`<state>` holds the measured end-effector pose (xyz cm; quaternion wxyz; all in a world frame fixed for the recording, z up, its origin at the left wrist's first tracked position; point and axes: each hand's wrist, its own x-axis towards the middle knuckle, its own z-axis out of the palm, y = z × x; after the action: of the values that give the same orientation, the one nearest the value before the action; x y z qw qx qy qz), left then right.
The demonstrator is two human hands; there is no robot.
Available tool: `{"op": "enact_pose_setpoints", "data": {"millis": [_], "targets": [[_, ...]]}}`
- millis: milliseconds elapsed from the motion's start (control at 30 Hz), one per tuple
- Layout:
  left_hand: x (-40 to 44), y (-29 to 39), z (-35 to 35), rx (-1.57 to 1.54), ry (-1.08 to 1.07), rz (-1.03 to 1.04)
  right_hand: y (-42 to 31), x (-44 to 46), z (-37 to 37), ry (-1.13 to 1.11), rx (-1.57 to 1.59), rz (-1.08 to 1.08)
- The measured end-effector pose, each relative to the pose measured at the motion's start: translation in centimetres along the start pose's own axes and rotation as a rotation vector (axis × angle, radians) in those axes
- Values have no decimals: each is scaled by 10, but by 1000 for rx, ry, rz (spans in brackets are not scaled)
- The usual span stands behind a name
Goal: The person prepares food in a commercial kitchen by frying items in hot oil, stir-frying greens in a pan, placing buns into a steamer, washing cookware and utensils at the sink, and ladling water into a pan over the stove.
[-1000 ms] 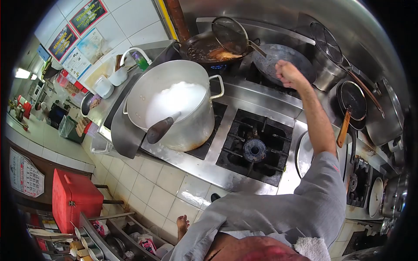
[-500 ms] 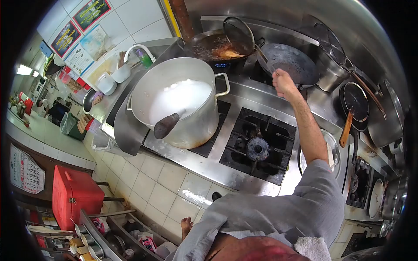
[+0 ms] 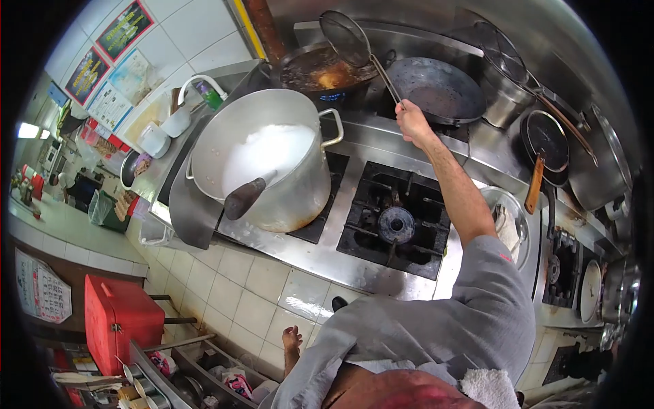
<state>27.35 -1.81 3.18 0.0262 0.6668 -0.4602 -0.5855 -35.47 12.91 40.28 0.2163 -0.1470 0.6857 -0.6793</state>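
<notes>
Metal-mesh strainer [image 3: 344, 39] hangs tilted over the rear R side of the oily wok [image 3: 361, 83], its long handle angled down twd the person. R hand [image 3: 413, 123] has it closed in a fist near the handle's end, thumb side up; exact finger placement can't be made out. L hand [image 3: 291, 337] is low by the body, above the floor [image 3: 235, 293], fingers loosely curled & a bit apart, w/ nothing visible in it. What's changed in the last sec: R hand has come across from over the dark pan [image 3: 436, 75] to its near L edge, & the strainer now points up & away, its handle steeper. Means the golden food [image 3: 334, 76] shows more openly in the oil, w/ the mesh behind it rather than across it; whether mesh & oil touch, can't tell, though it looks raised. Mesh seems to carry nothing, but it's too small to be sure. Blue flame [image 3: 332, 97] shows under the wok, so that burner's on. Dark pan sits right beside, bare inside. Nearer, the big pot [image 3: 293, 198] holds white stuff, approx. half hidden by the wall, w/ a dark handle [image 3: 244, 199] sticking out over the rim. Next to it, a black burner [image 3: 396, 225] w/ no pan on it.
</notes>
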Motion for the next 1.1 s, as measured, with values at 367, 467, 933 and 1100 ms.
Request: {"op": "enact_pose_setpoints", "data": {"millis": [367,467,933,1100], "targets": [[103,-25,-2,226,-373,143,-10,-124,-64,-70,693,-25],[75,27,-4,412,-366,141,-20,-216,-84,132,668,-17],[60,68,8,343,-278,154,54,-331,-323,601,482,-15],[31,26,27,318,-254,93,94,-315,-381,878,89,124]]}}
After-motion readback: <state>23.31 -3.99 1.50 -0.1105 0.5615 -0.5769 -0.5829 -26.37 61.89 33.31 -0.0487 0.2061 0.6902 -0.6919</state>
